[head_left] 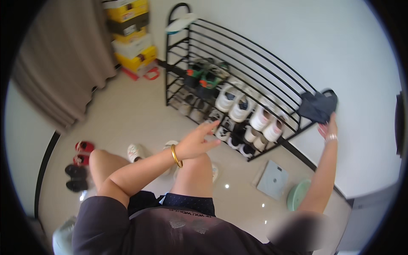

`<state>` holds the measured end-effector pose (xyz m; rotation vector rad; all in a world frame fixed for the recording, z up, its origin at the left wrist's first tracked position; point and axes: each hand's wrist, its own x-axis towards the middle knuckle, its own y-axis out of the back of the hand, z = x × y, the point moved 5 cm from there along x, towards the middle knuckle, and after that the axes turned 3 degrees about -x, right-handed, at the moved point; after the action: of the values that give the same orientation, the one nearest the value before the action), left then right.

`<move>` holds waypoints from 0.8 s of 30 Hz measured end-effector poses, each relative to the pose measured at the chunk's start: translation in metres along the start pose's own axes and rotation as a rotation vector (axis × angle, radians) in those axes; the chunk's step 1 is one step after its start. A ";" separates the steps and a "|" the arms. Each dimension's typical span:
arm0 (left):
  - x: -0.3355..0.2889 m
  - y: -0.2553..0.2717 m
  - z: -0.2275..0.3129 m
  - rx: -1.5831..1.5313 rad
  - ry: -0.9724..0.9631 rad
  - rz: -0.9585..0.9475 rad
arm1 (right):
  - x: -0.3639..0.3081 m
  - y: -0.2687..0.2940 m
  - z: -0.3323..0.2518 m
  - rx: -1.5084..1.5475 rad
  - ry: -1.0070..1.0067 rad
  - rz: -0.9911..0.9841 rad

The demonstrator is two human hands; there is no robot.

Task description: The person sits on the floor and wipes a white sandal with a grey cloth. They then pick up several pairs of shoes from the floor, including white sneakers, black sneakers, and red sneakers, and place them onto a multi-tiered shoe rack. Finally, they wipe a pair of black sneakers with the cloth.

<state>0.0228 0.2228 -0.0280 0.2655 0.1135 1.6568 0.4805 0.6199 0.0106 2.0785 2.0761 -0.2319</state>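
My right hand (pixel 330 127) reaches out to the far right, its fingers at the lower edge of a dark grey cloth (pixel 318 105) that hangs over the right end of a black metal shoe rack (pixel 255 54). It seems to pinch that edge; the fingertips are partly hidden. My left hand (pixel 197 139) is held in front of the rack's lower shelf, fingers apart, with nothing in it. White sneakers (pixel 242 106) and dark shoes with green and orange parts (pixel 208 80) stand on the upper shelf in use. More shoes (pixel 223 134) fill the shelf below.
A white and teal flat item (pixel 182 24) lies on the rack's left end. Stacked shoe boxes (pixel 131 38) stand beside a brown curtain (pixel 63 55). On the floor are red shoes (pixel 83 153), black shoes (pixel 76 177), a scale (pixel 273 179) and a green basin (pixel 299 195).
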 end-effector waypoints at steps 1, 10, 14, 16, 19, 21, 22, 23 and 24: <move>-0.025 0.014 -0.003 0.007 0.022 0.047 | -0.006 0.006 0.006 -0.134 0.015 0.048; -0.273 0.090 -0.004 -0.041 0.230 0.638 | -0.029 -0.006 0.037 0.054 0.054 0.429; -0.350 0.082 0.003 -0.106 0.199 0.841 | -0.029 -0.037 0.008 0.013 0.191 0.476; -0.385 0.085 -0.003 -0.123 0.169 1.008 | -0.031 -0.060 0.008 0.016 0.211 0.447; -0.452 0.107 -0.012 -0.161 0.198 1.264 | -0.035 -0.096 0.024 0.036 0.208 0.386; -0.505 0.113 -0.022 -0.121 0.307 1.390 | -0.032 -0.119 0.045 0.054 0.178 0.328; -0.536 0.113 -0.033 -0.079 0.364 1.453 | -0.036 -0.133 0.061 0.059 0.166 0.309; -0.565 0.112 -0.043 -0.043 0.436 1.512 | -0.035 -0.141 0.072 0.066 0.152 0.280; -0.591 0.107 -0.052 -0.013 0.513 1.569 | -0.039 -0.154 0.084 0.070 0.142 0.244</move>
<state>-0.0438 -0.3699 -0.1166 -0.1862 0.3290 3.2627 0.3290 0.5615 -0.0653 2.4293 1.8872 -0.1249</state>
